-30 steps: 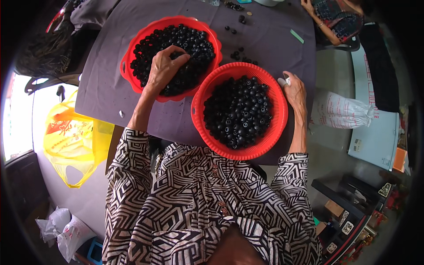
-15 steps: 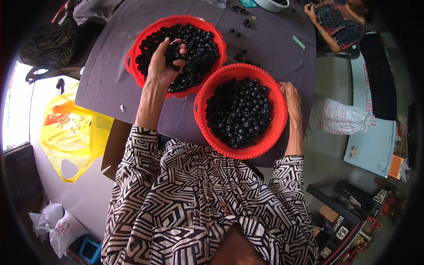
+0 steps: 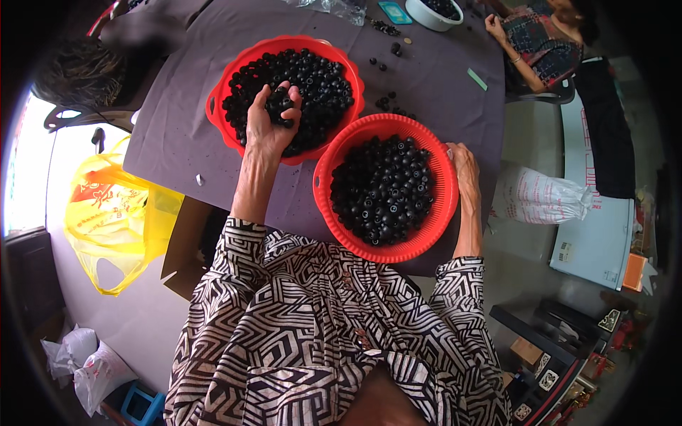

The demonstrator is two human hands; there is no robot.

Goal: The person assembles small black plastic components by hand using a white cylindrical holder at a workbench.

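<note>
My left hand (image 3: 264, 133) is cupped palm up over the far-left red bowl (image 3: 215, 113), its fingers curled round a handful of black beads (image 3: 279, 106). That bowl has a wavy rim and is heaped with the same round black beads. Nearer me on the right is a round red plastic basket (image 3: 445, 195) with ribbed sides, partly filled with black beads, some showing a pale ring round a hole. My right hand (image 3: 465, 170) grips this basket's right rim; its fingertips are partly hidden.
Loose beads (image 3: 396, 48) lie on the dark tablecloth (image 3: 177, 135), near a green strip (image 3: 477, 79). A white bowl (image 3: 435, 20) of dark pieces stands at the far edge. A person (image 3: 543, 42) sits at far right. A yellow bag (image 3: 121, 213) hangs at left.
My left hand has lowered slightly toward me, still cupped round the beads. The right hand stays on the basket's rim. The whole view has shifted a little.
</note>
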